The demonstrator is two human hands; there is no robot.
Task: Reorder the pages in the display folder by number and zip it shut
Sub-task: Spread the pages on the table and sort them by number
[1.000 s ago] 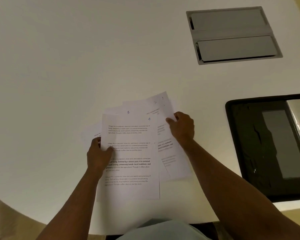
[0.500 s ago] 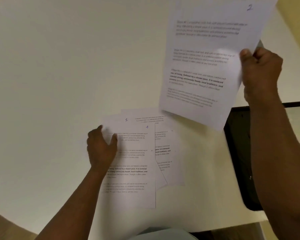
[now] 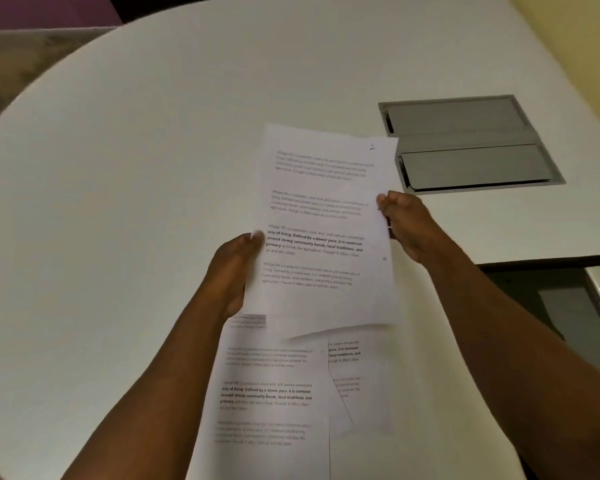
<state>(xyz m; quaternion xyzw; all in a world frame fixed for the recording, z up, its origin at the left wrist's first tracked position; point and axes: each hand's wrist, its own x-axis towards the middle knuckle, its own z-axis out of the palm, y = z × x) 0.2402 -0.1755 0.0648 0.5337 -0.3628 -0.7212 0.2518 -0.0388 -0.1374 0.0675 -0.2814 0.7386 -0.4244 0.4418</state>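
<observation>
Both hands hold one printed page (image 3: 321,230) up above the white table (image 3: 153,168), the left hand (image 3: 231,268) pinching its left edge near the middle with the thumb on the printed face, and the right hand (image 3: 407,223) pinching the right edge a little higher, its fingers curled behind the paper. The number written in the top right corner looks like a 2, although it is small and a bit blurred. To do this step well, I think the person should read this number surely first, then lay the page down in its proper place among the other pages (image 3: 278,393), which lie loosely overlapped on the table near the body, partly under the held sheet. It is better to keep both edges supported until the sheet is flat, because thin paper bends and slides easily, and to line the corners with the pile so that the stack enters the folder without catching. The page is in portrait position: its long axis runs away from the person, leaning slightly to the right, and its top edge points to the far side of the table, toward the grey cable hatch (image 3: 471,143). The dark display folder (image 3: 548,306) lies at the right edge of the table, apart from the pages
</observation>
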